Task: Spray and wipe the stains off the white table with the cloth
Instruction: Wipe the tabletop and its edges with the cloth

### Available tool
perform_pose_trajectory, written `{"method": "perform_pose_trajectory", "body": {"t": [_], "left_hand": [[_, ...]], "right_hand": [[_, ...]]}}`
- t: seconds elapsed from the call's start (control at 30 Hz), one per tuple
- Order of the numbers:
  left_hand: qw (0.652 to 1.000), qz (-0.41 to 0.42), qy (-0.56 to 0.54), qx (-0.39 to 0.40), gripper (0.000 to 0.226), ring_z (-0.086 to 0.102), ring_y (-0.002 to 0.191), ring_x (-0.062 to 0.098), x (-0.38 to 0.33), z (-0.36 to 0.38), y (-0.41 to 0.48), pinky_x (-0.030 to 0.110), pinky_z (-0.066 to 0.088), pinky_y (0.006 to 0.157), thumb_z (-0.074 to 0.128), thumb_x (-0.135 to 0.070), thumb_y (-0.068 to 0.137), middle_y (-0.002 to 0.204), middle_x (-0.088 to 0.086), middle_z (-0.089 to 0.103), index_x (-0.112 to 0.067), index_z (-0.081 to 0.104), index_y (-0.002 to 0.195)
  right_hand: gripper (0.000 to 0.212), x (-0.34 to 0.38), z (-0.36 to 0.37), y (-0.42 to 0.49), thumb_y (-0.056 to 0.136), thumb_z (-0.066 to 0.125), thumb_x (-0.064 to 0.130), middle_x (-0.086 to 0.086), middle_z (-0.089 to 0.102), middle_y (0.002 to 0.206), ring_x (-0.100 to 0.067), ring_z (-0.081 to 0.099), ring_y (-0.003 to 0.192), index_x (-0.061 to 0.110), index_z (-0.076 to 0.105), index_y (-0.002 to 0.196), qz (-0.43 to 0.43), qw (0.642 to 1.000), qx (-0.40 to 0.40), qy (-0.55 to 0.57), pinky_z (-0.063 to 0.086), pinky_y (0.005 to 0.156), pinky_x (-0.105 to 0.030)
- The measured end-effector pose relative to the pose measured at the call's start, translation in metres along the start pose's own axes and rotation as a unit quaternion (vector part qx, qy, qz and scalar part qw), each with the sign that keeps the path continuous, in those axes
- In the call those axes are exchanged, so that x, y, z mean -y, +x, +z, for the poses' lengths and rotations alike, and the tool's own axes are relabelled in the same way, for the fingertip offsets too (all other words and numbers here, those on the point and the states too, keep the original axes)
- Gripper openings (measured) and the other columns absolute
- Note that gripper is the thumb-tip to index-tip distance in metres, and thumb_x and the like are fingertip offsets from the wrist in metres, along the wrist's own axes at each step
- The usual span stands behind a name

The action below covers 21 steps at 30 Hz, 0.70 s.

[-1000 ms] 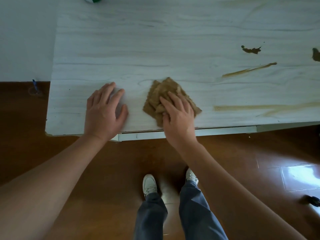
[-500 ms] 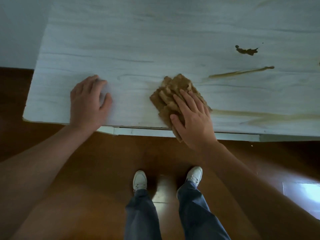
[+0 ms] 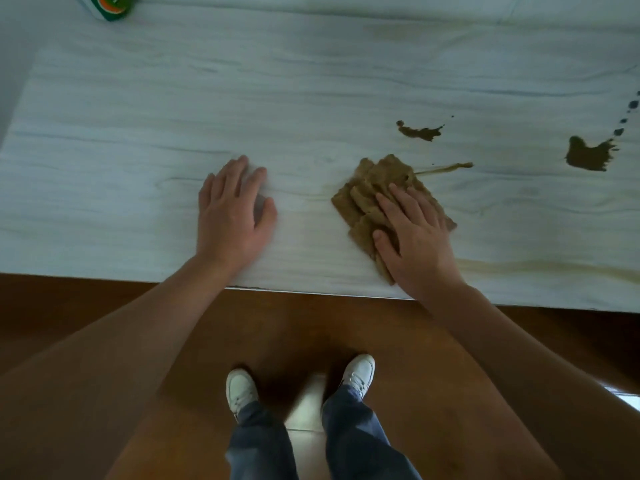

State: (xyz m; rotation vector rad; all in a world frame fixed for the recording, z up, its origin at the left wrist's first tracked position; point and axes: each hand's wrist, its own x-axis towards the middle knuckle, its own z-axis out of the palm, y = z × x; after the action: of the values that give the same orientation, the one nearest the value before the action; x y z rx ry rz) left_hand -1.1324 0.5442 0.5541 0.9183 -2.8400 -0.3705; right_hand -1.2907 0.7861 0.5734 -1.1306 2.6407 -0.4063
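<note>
- You're mid-wipe: your right hand (image 3: 415,237) is pressing flat on the brown cloth (image 3: 374,181), fingers straight and slightly apart, not clamping it.
- The cloth is lying bunched on the white table (image 3: 311,98), near the front edge.
- Your left hand (image 3: 232,216) is bracing on bare tabletop at 9 o'clock from the cloth, fingers spread and holding nothing.
- Stains waiting:
  - The thin streak (image 3: 446,168) is running out from the cloth at 2 o'clock.
  - The dark blot (image 3: 420,132) is at 1 o'clock.
  - The big blot (image 3: 587,155) is at 3 o'clock, well apart.
  - The faint smear (image 3: 536,268) is at 4 o'clock.
- Next, I'm guessing you're pushing toward 2 o'clock through the streak, keeping pressure even.
- The green container (image 3: 110,6) is at 10 o'clock; I can't tell if it's the spray.
</note>
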Motion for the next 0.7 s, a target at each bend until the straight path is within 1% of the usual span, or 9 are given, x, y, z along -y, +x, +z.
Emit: {"method": "perform_pose_trajectory", "body": {"t": [0.1,0.2,0.3,0.37,0.47,0.6,0.7], "left_hand": [[1.000,0.002,0.001,-0.003,0.050,0.026,0.153,0.027,-0.002,0.000,-0.001,0.046,0.016,0.127,0.048,-0.037,0.102,0.163,0.008,0.034,-0.019,0.045,0.149],[1.000,0.002,0.011,-0.001,0.051,0.027,0.152,0.028,-0.001,-0.001,0.000,0.047,0.017,0.126,0.048,-0.037,0.102,0.163,0.008,0.034,-0.018,0.045,0.149],[1.000,0.004,0.018,-0.002,0.053,0.028,0.151,0.028,0.000,0.000,0.001,0.047,0.019,0.125,0.045,-0.039,0.100,0.162,0.008,0.035,-0.018,0.045,0.149],[1.000,0.003,0.019,-0.008,0.053,0.028,0.152,0.028,0.000,0.001,0.001,0.047,0.020,0.125,0.045,-0.039,0.100,0.162,0.008,0.036,-0.018,0.046,0.149],[1.000,0.001,0.014,-0.012,0.054,0.027,0.153,0.026,0.000,0.001,0.002,0.046,0.019,0.126,0.044,-0.039,0.100,0.162,0.007,0.036,-0.019,0.046,0.149],[1.000,0.000,0.030,0.004,0.055,0.024,0.154,0.025,0.002,0.002,0.003,0.046,0.017,0.126,0.039,-0.041,0.101,0.164,0.007,0.033,-0.020,0.043,0.151],[0.999,0.005,0.040,0.007,0.055,0.025,0.154,0.026,0.003,0.002,0.003,0.047,0.018,0.126,0.038,-0.041,0.101,0.164,0.009,0.032,-0.019,0.042,0.152]], "right_hand": [[0.057,0.014,0.010,-0.003,0.099,0.035,0.041,-0.004,0.036,0.160,-0.028,0.022,0.151,0.020,0.043,0.151,-0.056,0.998,0.016,0.003,0.019,0.123,-0.053],[0.057,0.037,0.021,-0.002,0.097,0.035,0.040,-0.002,0.037,0.159,-0.027,0.022,0.151,0.021,0.044,0.151,-0.133,0.990,0.046,0.003,0.016,0.125,-0.049],[0.057,0.047,0.026,0.013,0.098,0.035,0.039,0.001,0.034,0.161,-0.024,0.021,0.152,0.024,0.040,0.152,-0.165,0.985,0.052,-0.006,0.013,0.126,-0.046],[0.057,0.047,0.025,0.031,0.099,0.036,0.039,0.002,0.030,0.163,-0.022,0.017,0.153,0.025,0.036,0.154,-0.156,0.986,0.054,-0.011,0.009,0.126,-0.044],[0.057,0.040,0.017,0.071,0.100,0.040,0.037,0.000,0.027,0.164,-0.023,0.016,0.153,0.025,0.033,0.156,-0.118,0.992,0.045,-0.012,0.006,0.126,-0.043],[0.055,0.025,0.010,0.126,0.099,0.044,0.033,-0.005,0.033,0.161,-0.026,0.021,0.151,0.021,0.040,0.153,-0.044,0.999,-0.021,0.014,0.008,0.124,-0.038],[0.054,0.032,0.016,0.143,0.099,0.043,0.031,-0.005,0.031,0.163,-0.027,0.019,0.152,0.020,0.040,0.152,0.020,0.999,-0.048,0.015,0.010,0.125,-0.042]]}}
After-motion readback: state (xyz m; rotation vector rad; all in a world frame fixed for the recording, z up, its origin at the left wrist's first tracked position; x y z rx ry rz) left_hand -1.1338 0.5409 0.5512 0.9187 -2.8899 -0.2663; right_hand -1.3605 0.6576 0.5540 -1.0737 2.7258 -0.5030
